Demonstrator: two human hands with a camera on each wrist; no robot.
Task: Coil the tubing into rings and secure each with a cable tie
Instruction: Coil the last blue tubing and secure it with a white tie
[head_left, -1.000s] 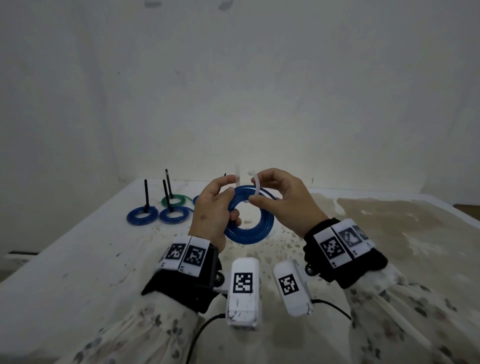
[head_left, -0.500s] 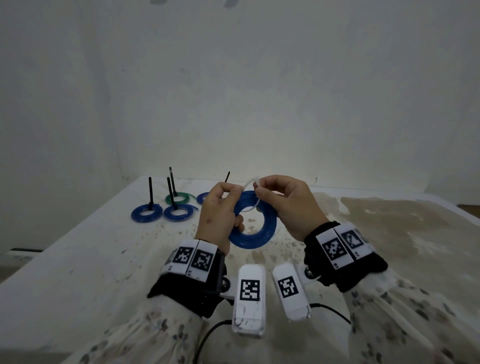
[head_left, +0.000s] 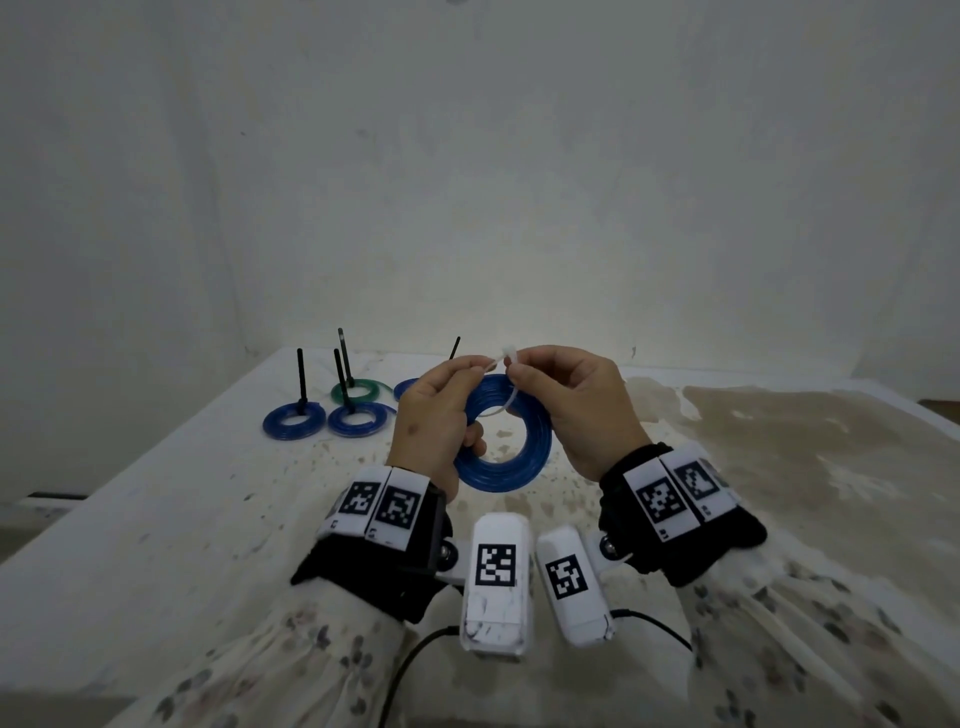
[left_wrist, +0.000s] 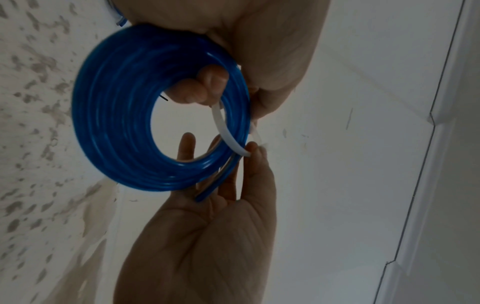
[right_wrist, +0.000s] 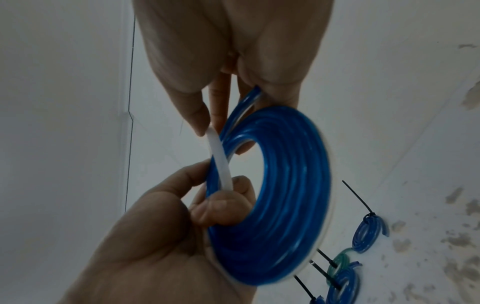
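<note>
I hold a coil of blue tubing (head_left: 524, 462) upright above the table, between both hands. A white cable tie (head_left: 506, 358) loops round the coil's top through its centre hole. My left hand (head_left: 467, 371) grips the coil's left side, with one finger curled through the hole, and its thumb and forefinger pinch the tie's tail. My right hand (head_left: 519, 369) pinches the tie's head end, right beside the left fingertips. In the left wrist view the white band (left_wrist: 226, 127) crosses the coil (left_wrist: 109, 127). In the right wrist view the band (right_wrist: 221, 164) runs between both hands over the coil (right_wrist: 285, 195).
Tied rings lie at the table's far left: two blue rings (head_left: 293, 421) (head_left: 358, 420), a green ring (head_left: 363, 391), and another blue ring (head_left: 405, 387) partly hidden behind my left hand. Their black tie tails stick up. The white table (head_left: 208, 493) is stained brown on the right.
The tie's two ends stood apart above the coil a second ago. Now they meet at the top, and the band forms a loop round the tubing.
</note>
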